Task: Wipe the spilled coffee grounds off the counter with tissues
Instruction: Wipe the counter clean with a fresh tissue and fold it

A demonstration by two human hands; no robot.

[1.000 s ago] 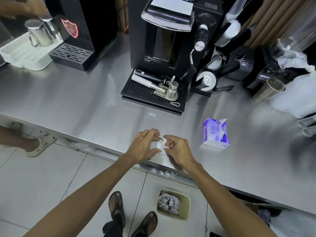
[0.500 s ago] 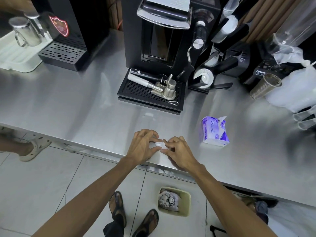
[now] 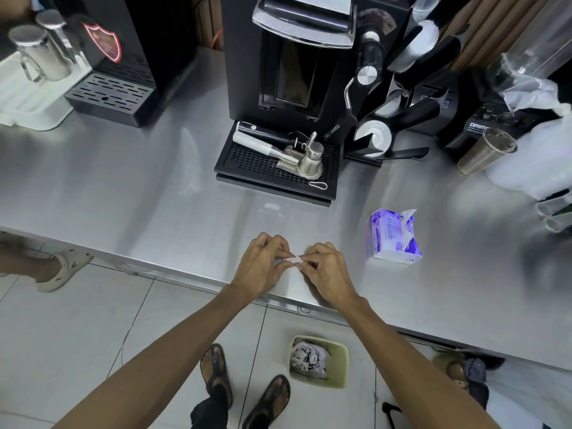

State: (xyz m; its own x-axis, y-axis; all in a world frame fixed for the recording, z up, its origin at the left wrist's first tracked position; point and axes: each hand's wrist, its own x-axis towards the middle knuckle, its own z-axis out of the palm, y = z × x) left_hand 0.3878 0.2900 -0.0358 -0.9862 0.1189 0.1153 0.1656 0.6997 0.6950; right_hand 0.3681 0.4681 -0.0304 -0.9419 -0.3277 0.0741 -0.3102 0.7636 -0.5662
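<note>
My left hand (image 3: 261,265) and my right hand (image 3: 327,270) meet over the front edge of the steel counter (image 3: 154,199). Between their fingertips they pinch a small folded white tissue (image 3: 292,260), of which only a thin strip shows. A purple tissue pack (image 3: 394,236) with a sheet sticking out lies on the counter to the right of my hands. I see no coffee grounds on the steel around my hands.
A black coffee machine (image 3: 297,72) with a drip tray (image 3: 275,167) holding a portafilter stands behind my hands. A metal cup (image 3: 484,151) and a grinder are at the right. On the floor below sits a bin (image 3: 318,360) with crumpled tissue. Another person's foot (image 3: 58,267) stands at left.
The tissue between my fingers has been squeezed from a loose wad into a thin folded strip. Both hands stayed at the counter's front edge.
</note>
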